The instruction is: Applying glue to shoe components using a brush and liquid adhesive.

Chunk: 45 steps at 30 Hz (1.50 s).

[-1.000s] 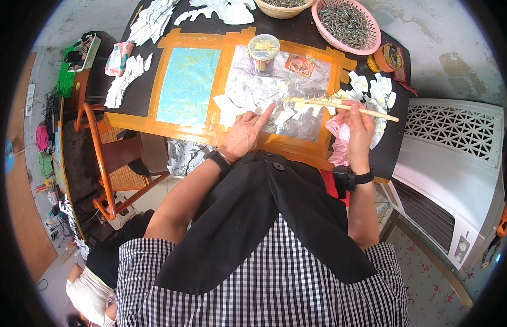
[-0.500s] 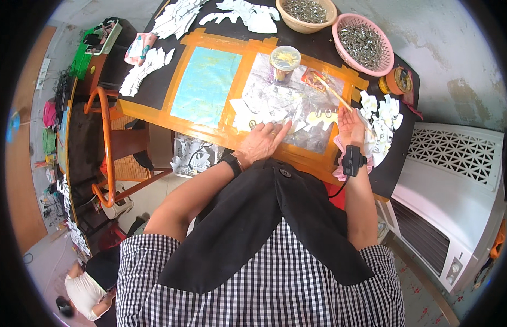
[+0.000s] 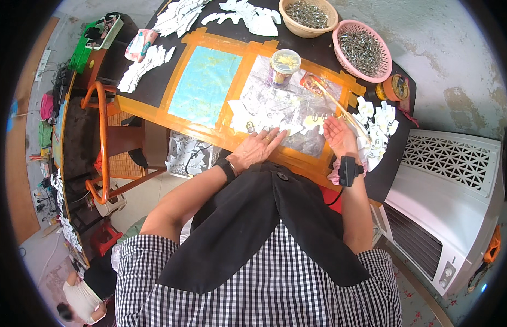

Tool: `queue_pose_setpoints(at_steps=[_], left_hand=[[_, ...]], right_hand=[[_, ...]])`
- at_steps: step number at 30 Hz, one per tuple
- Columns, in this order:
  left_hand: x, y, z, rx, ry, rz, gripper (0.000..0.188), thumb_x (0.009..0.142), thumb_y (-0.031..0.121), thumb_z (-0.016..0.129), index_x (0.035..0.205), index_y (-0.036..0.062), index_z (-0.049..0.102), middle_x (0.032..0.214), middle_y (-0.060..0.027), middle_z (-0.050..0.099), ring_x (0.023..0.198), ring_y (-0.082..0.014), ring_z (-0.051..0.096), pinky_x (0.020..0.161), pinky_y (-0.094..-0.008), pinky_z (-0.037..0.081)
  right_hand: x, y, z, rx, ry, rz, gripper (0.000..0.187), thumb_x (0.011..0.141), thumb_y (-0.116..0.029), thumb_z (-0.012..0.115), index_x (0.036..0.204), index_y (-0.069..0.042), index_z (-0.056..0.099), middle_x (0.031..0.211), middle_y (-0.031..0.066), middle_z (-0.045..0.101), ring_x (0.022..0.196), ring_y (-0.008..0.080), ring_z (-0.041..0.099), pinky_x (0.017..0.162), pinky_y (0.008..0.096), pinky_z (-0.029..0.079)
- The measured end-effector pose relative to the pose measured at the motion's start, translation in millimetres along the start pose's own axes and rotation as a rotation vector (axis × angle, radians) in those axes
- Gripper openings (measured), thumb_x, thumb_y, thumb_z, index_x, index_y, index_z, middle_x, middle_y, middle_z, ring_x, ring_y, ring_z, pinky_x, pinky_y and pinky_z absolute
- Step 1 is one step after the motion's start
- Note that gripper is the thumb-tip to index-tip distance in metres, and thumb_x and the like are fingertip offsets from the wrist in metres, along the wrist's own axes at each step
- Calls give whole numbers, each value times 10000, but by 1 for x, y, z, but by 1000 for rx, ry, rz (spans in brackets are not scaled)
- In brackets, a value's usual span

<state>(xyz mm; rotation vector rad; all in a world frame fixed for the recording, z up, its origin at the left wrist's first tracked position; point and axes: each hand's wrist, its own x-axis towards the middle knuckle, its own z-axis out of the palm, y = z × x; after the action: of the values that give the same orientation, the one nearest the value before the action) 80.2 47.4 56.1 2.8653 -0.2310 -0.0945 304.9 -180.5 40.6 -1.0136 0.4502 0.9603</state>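
Observation:
My left hand [image 3: 257, 149] lies palm down with its fingers stretched out. Its fingertips rest at the lower edge of a row of white cut pieces [image 3: 243, 115], one with a small metal ring [image 3: 251, 126] on it. To its right, my right hand [image 3: 340, 137] is turned palm up, fingers apart and slightly curled. Nothing shows in that palm. Just beyond those fingertips are pale yellow-smeared pieces with U-shaped metal parts [image 3: 318, 117]. A thin stick [image 3: 334, 99] slants past the right hand from a reddish packet [image 3: 314, 83]; whether they touch is unclear.
A lidded clear tub [image 3: 284, 66] stands on the taped work sheet. Two baskets of metal parts, one beige [image 3: 290, 23] and one pink [image 3: 385, 64], stand behind. White pieces heap at right [image 3: 376, 122]. An orange-armed chair [image 3: 105, 141] and a white heater [image 3: 449, 191] flank the table.
My right hand has moved left and toward me, away from the stick, its fingers now toward the yellow-smeared pieces. My left hand stays nearly in place, its fingers shifted slightly. The view has tilted a little.

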Motion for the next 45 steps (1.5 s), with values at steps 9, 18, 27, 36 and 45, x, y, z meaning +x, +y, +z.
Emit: queue_pose_setpoints(at_steps=[9,18,27,36,45], left_hand=[[13,1,-8,-13,4,-42,652,930,125,476,1543,29,274,1333,-170,562,1006,-293,650,763,-399,564],[36,9,-31,-241,-76,-292,809,820,6,545,1553,31,204,1064,-202,665,843,-372,698,703,-474,559],[24,-5,-37,-831,268,-421,677,845,4,538,1487,42,328,1187,-114,693,1023,-321,681,857,-440,526],[-11,-43,1,-862,460,-983,563,842,115,697,1326,-54,464,1022,-177,658,902,-277,663,840,-371,534],[-17,-48,25,-1105,704,-1014,391,845,124,704,1144,-48,521,992,-139,651,909,-221,657,809,-338,541]], right_hand=[[-20,17,29,-401,58,-221,306,1015,-269,597,1130,8,656,975,96,692,851,172,670,747,285,549],[-13,60,52,-884,-122,-311,223,1001,-203,610,1119,-30,685,929,50,699,794,118,656,672,251,532],[-2,75,64,-1135,-141,-427,244,926,-140,673,1148,-39,690,839,47,671,672,111,599,642,267,512],[0,78,78,-1103,-121,-520,295,873,-104,722,1151,-24,662,908,94,704,768,126,645,696,306,562],[24,79,91,-1071,-173,-361,255,804,-16,743,1041,-31,649,909,80,711,832,148,669,730,283,530]])
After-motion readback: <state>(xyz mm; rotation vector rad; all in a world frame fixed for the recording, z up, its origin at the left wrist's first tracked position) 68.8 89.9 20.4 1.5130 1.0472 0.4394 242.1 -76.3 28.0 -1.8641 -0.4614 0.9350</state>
